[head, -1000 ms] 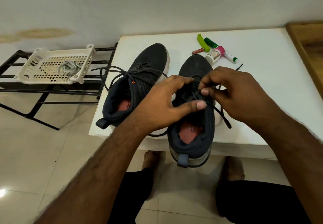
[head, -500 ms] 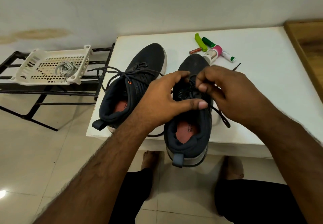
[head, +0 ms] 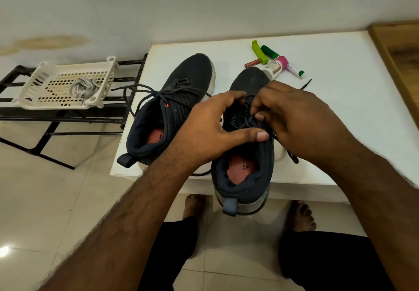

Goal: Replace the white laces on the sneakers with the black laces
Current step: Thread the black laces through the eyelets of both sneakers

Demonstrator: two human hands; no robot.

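My left hand [head: 213, 129] curls around the tongue area of the near sneaker [head: 244, 154], thumb stretched flat across the top of the opening, the other fingers bent over the eyelets; whether those fingers actually pinch a lace I cannot tell, since my own knuckles hide it. My right hand [head: 301, 120] sits just across from it, fingertips bunched tight on the black lace [head: 247, 118] at the upper eyelets, thumb and forefinger nipping a strand. The two sets of fingers nearly touch over the middle of the shoe.

One loose end of that lace trails out under my right palm and lies on the table [head: 340, 86] beside the shoe's side, and another tip shows beyond my right knuckles, near the far things. The sneaker's heel hangs over the table edge toward me.

To the left of my left hand stands the other sneaker [head: 181, 100], already threaded in black, its lace ends looping out past the table's left edge. Well off to the left, a white basket [head: 36, 95] rests on a black rack [head: 68, 118], with the white laces [head: 82, 87] heaped inside.

Beyond my right fingers lie a green clip [head: 258, 51], a small red battery [head: 251, 63], a bottle with a pink band [head: 275, 66] and a green-capped tube [head: 292, 67], close together.
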